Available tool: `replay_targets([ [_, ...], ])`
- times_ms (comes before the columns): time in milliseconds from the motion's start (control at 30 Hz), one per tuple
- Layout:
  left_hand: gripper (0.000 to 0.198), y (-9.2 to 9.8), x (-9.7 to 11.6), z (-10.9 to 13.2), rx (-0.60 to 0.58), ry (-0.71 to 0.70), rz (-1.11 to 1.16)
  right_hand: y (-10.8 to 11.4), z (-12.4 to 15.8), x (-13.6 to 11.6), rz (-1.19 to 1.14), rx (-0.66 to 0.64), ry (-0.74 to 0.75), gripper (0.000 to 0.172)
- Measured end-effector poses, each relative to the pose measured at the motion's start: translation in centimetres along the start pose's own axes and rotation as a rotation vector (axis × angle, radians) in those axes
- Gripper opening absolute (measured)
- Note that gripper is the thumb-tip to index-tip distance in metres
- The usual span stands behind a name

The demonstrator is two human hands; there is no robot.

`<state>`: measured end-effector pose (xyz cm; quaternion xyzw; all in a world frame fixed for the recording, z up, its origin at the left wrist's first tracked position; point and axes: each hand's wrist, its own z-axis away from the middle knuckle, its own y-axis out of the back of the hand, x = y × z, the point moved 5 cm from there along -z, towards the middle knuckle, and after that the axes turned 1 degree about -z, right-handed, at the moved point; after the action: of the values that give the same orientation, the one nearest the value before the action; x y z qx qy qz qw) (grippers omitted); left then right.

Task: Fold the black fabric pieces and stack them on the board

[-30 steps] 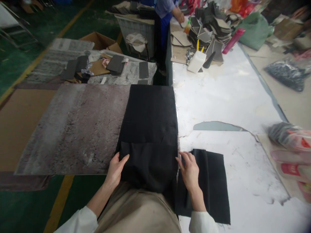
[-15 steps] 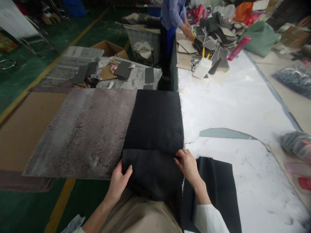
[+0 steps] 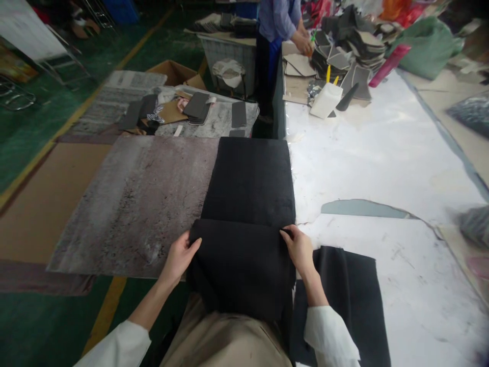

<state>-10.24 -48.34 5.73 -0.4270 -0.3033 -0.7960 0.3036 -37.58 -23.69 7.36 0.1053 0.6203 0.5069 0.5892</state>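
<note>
A long black cloth [image 3: 250, 188] lies over the seam between a grey stained board [image 3: 145, 199] and the white table [image 3: 382, 153]. Its near end is folded up into a second layer [image 3: 240, 270] that hangs over my lap. My left hand [image 3: 179, 255] grips the fold's upper left corner, fingers curled on the edge. At the upper right corner my right hand [image 3: 300, 250] pinches the fold. Beside my right arm lies another black cloth piece [image 3: 344, 300].
A person in a blue top [image 3: 277, 30] works at the far end by stacks of grey cut pieces [image 3: 355, 46] and a white box [image 3: 326, 99]. A cardboard box [image 3: 175, 74] and dark pieces [image 3: 198, 104] sit behind the board. Green floor lies to the left.
Both hands have drawn the folded edge of the black cloth farther up the table, so the doubled layer is longer. The view has shifted slightly.
</note>
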Motion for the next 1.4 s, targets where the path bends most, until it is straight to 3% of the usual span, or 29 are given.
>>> replay_targets([
  [200,0.045,0.5,-1.8,-1.6,-0.031,0.025,-0.028,-0.9,0.1,-0.1,0.238,0.062,-0.027,0.026],
  [533,0.037,1.0,-1.3,-1.7,0.049,-0.005,-0.105,-1.0,0.1,-0.1,0.284,0.087,-0.028,0.033],
  [1133,0.039,1.2,-1.6,-2.9,0.065,-0.01,-0.212,-1.6,-0.7,0.5,0.341,0.087,-0.037,0.037],
  [1267,0.037,1.5,0.5,-1.2,0.05,-0.036,-0.208,-0.7,0.1,0.3,0.276,0.114,-0.053,0.046],
  [1400,0.03,0.3,4.6,4.5,-0.091,-0.059,-0.211,1.5,4.8,-2.8,0.126,0.234,0.077,0.051],
])
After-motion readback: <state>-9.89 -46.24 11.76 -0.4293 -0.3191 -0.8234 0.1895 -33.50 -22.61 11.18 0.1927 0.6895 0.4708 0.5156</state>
